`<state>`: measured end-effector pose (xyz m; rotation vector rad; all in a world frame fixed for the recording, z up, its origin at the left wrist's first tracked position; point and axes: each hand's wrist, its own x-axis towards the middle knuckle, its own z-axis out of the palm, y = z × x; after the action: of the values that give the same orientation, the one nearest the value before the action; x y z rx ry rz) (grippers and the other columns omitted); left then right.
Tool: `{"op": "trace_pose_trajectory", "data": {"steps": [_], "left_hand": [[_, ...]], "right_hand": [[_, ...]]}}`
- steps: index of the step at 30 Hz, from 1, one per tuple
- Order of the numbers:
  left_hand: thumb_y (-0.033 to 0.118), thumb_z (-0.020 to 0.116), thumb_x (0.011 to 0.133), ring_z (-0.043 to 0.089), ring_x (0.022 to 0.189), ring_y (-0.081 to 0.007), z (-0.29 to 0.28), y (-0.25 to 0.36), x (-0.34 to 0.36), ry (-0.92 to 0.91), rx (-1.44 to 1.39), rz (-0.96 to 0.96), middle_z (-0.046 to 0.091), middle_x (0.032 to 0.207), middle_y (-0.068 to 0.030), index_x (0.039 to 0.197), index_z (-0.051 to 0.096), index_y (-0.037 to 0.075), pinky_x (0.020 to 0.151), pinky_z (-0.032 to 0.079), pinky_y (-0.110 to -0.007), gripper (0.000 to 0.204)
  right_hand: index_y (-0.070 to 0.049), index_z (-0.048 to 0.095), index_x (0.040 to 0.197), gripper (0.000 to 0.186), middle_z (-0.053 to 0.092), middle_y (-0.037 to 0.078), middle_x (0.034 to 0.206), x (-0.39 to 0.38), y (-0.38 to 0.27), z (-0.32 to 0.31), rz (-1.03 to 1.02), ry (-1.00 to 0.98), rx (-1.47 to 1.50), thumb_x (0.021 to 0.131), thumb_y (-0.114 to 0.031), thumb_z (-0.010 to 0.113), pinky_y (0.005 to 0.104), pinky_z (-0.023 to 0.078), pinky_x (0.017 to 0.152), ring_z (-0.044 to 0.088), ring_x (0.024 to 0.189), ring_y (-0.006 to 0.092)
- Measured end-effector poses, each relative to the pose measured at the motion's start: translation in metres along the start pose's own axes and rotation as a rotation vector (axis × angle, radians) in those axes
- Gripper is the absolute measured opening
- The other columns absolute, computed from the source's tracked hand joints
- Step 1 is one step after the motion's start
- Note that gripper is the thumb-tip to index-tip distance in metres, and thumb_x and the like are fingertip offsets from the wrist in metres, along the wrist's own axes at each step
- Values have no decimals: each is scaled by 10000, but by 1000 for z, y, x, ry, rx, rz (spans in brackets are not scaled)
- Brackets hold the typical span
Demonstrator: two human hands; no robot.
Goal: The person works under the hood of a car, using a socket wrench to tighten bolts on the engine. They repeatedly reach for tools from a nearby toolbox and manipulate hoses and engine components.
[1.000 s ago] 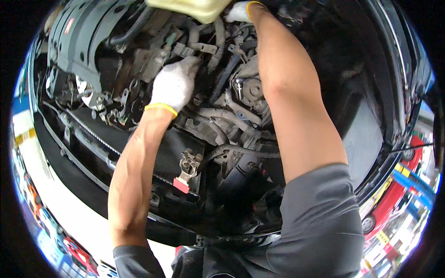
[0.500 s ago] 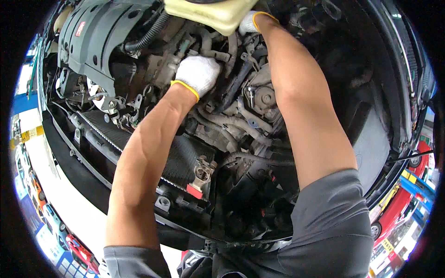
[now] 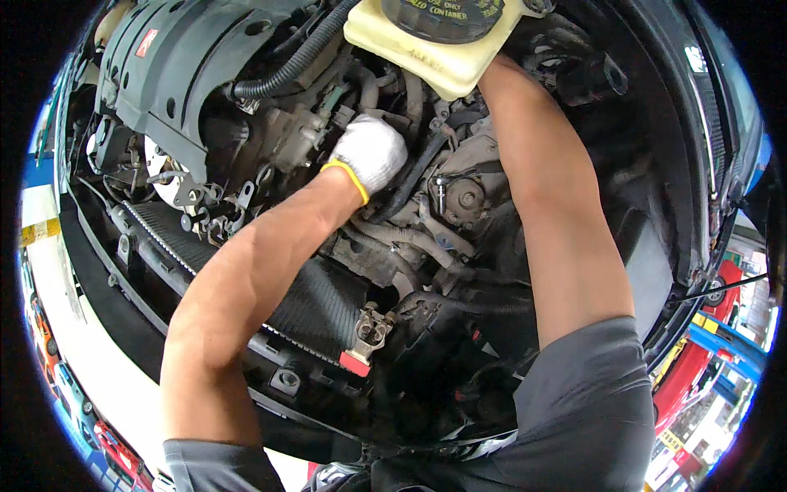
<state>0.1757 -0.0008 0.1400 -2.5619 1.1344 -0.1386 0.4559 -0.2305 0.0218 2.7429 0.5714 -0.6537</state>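
Observation:
My left hand (image 3: 370, 154), in a white knit glove with a yellow cuff, reaches down among the hoses at mid-engine. Its back faces up and the knuckles are rounded; the fingers curl under, so anything they grip is hidden. Beside it are grey metal fittings (image 3: 291, 135) and a dark hose (image 3: 416, 174). My right forearm (image 3: 553, 184) runs up behind a pale yellow fluid reservoir (image 3: 455, 72) with a black cap, which hides my right hand. Between my arms, a small chrome cylindrical piece, like a socket (image 3: 441, 198), stands by a round grey housing (image 3: 469, 197).
A grey plastic engine cover (image 3: 176, 82) and a black corrugated hose (image 3: 299, 78) lie at the upper left. A cable clamp (image 3: 373, 328) with a red tag sits near the radiator (image 3: 320, 299). Red cars (image 3: 680, 385) and a blue lift post (image 3: 717, 348) stand outside at right.
My view has shifted, bringing the reservoir lower and more fully into sight. My right glove, partly visible before, is now behind it. My left hand sits slightly lower and farther right in the picture.

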Motion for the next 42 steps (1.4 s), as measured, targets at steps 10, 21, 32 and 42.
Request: {"op": "trace_pose_trajectory", "data": {"steps": [10, 21, 32, 42], "left_hand": [[149, 664, 934, 736, 1187, -330, 14, -25, -3, 282, -110, -62, 813, 1116, -151, 993, 879, 55, 1238, 485, -495, 243], [194, 659, 980, 578, 1551, -367, -8, -40, -6, -191, 120, 195, 843, 1343, -98, 1192, 908, 123, 1401, 244, -627, 335], [205, 653, 951, 629, 1483, -350, 8, -40, -5, -18, 36, 187, 849, 1271, -124, 1055, 907, 149, 1386, 319, -578, 281], [189, 682, 909, 548, 1566, -419, 48, -47, 4, 25, -155, 85, 774, 1412, -199, 1115, 914, 119, 1361, 390, -441, 318]], "right_hand": [[-161, 880, 1266, 366, 838, 97, 1283, -8, -3, 4, -39, -15, -73, 956, -335, 791, 495, 652, 931, 807, 1088, 279], [-219, 877, 1235, 294, 809, 48, 1260, -17, -10, 20, -123, -29, -750, 1041, -296, 671, 461, 675, 857, 784, 1055, 217], [-195, 675, 1533, 480, 639, 75, 1593, -42, -10, 8, -83, 131, -104, 1101, -373, 568, 435, 501, 1147, 616, 1427, 233], [-183, 635, 1562, 524, 601, 94, 1622, -59, -28, -3, -7, 122, 221, 1100, -417, 555, 441, 472, 1172, 578, 1458, 249]]}}
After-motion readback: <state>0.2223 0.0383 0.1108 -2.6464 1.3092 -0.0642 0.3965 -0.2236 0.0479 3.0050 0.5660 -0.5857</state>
